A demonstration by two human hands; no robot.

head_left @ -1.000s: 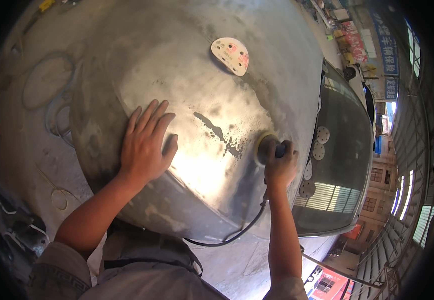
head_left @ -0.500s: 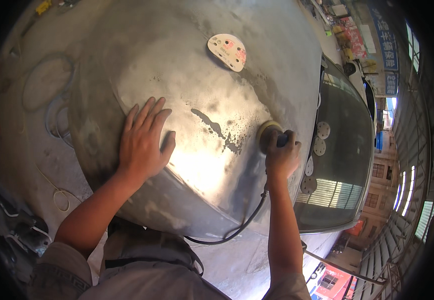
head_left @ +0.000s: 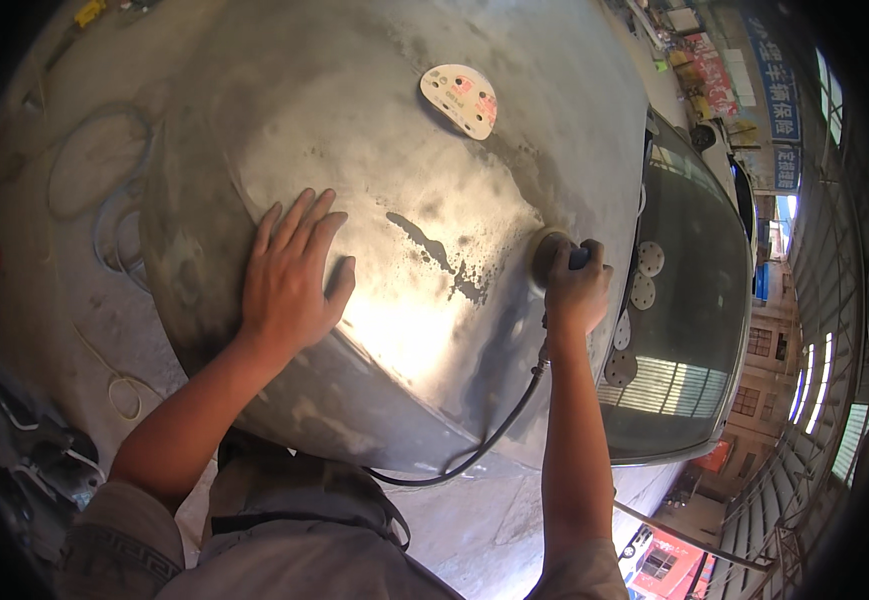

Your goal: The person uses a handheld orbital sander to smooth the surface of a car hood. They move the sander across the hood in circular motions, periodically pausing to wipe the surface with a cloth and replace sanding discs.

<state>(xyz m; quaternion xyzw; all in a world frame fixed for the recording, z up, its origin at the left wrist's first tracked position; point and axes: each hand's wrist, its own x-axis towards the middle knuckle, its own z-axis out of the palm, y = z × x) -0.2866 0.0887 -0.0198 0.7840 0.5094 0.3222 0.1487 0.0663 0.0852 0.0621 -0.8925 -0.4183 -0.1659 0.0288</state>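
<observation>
The right hand (head_left: 579,295) grips a round orbital sander (head_left: 550,258), its pad on the car hood (head_left: 324,120) near the windshield (head_left: 689,310); a black hose (head_left: 504,428) runs from it. The left hand (head_left: 292,270) lies flat on the hood, fingers slightly spread, holding nothing. A curved white abrasive sheet (head_left: 459,100) beyond them bears red and dark print. Pale perforated sanding discs (head_left: 642,292) line the windshield's near edge. White characters mark a blue wall sign (head_left: 772,90) at upper right.
</observation>
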